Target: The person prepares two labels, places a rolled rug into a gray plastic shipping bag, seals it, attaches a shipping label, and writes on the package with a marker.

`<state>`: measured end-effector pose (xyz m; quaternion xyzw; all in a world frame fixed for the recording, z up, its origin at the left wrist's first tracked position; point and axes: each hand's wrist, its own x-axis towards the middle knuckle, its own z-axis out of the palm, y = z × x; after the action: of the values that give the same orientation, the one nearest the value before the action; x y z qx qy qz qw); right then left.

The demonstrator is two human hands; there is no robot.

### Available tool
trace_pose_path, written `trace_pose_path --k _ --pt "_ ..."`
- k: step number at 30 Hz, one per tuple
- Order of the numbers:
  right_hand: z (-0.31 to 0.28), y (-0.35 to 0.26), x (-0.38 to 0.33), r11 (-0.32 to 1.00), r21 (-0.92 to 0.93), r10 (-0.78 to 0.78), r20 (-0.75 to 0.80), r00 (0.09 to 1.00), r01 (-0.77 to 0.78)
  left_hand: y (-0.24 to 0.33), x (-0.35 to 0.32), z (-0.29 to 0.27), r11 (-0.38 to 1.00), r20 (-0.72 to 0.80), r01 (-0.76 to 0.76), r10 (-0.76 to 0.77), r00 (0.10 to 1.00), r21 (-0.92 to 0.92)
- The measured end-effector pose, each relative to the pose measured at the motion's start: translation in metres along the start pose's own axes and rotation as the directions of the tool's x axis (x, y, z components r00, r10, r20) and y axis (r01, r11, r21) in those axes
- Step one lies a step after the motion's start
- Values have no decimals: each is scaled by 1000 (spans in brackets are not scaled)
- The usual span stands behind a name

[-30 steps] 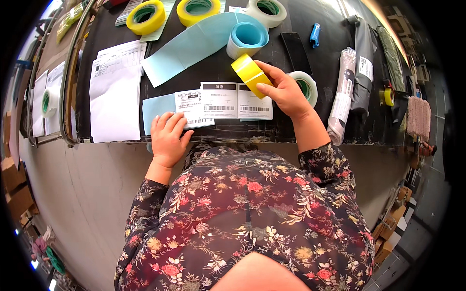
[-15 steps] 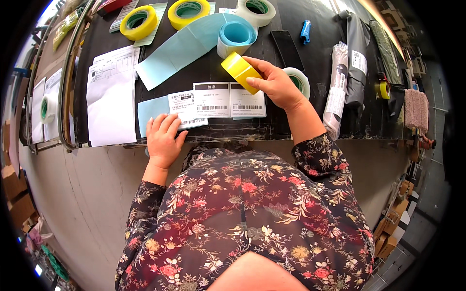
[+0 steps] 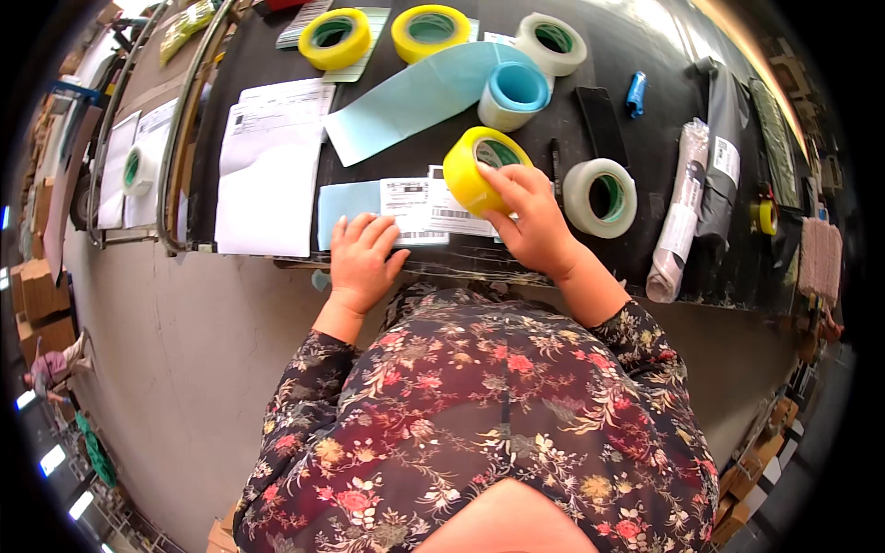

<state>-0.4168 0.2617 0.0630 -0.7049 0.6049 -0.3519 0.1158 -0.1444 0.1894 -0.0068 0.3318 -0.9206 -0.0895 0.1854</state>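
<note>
My right hand (image 3: 539,221) grips a roll of yellow tape (image 3: 466,175), thumb on the near side and fingers on the rim. The roll is tilted, with its green core partly visible, and hides the right part of the printed labels. My left hand (image 3: 359,264) lies flat with fingers apart at the near edge of a light blue backing sheet (image 3: 348,203). Beside those fingers are white printed labels (image 3: 402,196) with barcodes. Behind the held tape stands a roll of light blue label strip (image 3: 516,90), its loose end running left across the table.
White papers (image 3: 267,184) lie on the left of the black table. Two yellow tape rolls (image 3: 334,39) and a clear one (image 3: 551,44) sit at the back. Another clear tape roll (image 3: 601,198), a black phone (image 3: 601,124), a blue cutter (image 3: 636,94) and wrapped parcels (image 3: 682,212) are rightward.
The whole view has shifted, moving the table's things rightward. My right hand has turned the yellow tape so its core shows, and the roll now covers more of the labels. My left hand stays on the sheet.
</note>
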Motion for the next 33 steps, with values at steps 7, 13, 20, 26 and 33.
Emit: trace_pose_path --k 7,13,20,26,33 --pt "33 11 -17 952 -225 -173 166 971 208 -2 -1 -3 1000 3 29 -29 1000 8" --pt "32 3 -19 956 -202 -196 94 976 212 -3 -1 -5 999 22 36 -36 999 -2" --pt "47 -1 -25 956 -227 -115 295 949 186 -2 -3 -4 999 18 50 -50 999 -13" --pt "43 -6 -21 960 -209 -127 265 956 186 -8 -6 -9 999 -28 42 -43 999 -33" --pt "-7 10 -44 967 -252 24 -78 997 -43 -10 11 -9 993 -130 22 -37 991 -114"
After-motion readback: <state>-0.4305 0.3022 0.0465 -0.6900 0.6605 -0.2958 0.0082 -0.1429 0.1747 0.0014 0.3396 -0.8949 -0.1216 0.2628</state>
